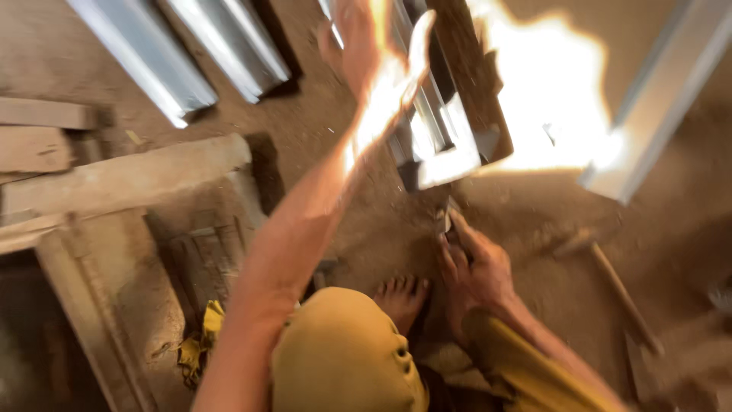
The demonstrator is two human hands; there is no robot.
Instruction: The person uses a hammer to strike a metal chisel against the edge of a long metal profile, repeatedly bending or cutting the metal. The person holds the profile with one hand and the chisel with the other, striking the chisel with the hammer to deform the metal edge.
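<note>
My left hand (pixel 358 42) reaches far forward and rests on a long silvery metal profile (pixel 442 145) lying on the dirt floor. It is blurred and washed out by sunlight, so its grip is unclear. My right hand (pixel 474 267) is low, just below the profile's near end. It is closed around a small thin tool (pixel 446 217) whose tip points up toward that end. My bare foot (pixel 400 299) is planted on the ground beside the right hand, and my knee in yellow cloth (pixel 343 351) fills the bottom centre.
Two more metal profiles (pixel 191 53) lie at the top left and another (pixel 663 99) at the right. A wooden frame of planks (pixel 122 179) stands on the left. A wooden stick (pixel 621 294) lies at the right. A glaring sun patch (pixel 549 91) falls on the floor.
</note>
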